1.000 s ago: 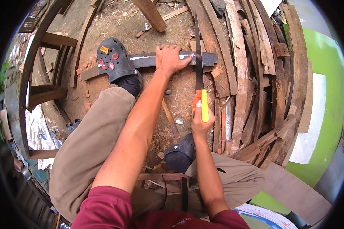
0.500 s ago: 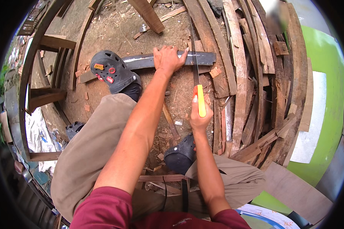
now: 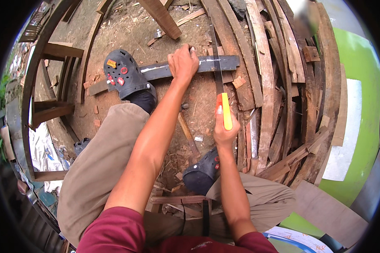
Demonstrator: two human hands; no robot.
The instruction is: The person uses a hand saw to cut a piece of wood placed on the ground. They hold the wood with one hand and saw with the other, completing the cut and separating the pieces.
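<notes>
In the head view, the dark plank (image 3: 190, 68) lies crosswise on the dirt ground (image 3: 126, 29) and serves as the landmark for everything else. The left hand (image 3: 183, 63) presses down on the middle of the plank, fingers curled over its far edge, so this grip is closed on the plank. At the plank's left end a dark clog (image 3: 126, 76) with small coloured charms stands on the wood. Toward the plank's right end the blade of a handsaw (image 3: 217, 63) crosses it, running from the far side to the near side. The right hand (image 3: 225, 126), on the near side of the plank, is wrapped tightly around the saw's yellow handle (image 3: 226, 110); whether the teeth have bitten into the wood cannot be told from this angle. A second dark clog (image 3: 202, 173) sits nearer the person, below the right hand. Beyond and to the right of the plank's right end lies a pile of weathered boards (image 3: 278, 84), and farther right a green wall (image 3: 359, 126). Left of the plank stands a wooden frame (image 3: 50, 80).
</notes>
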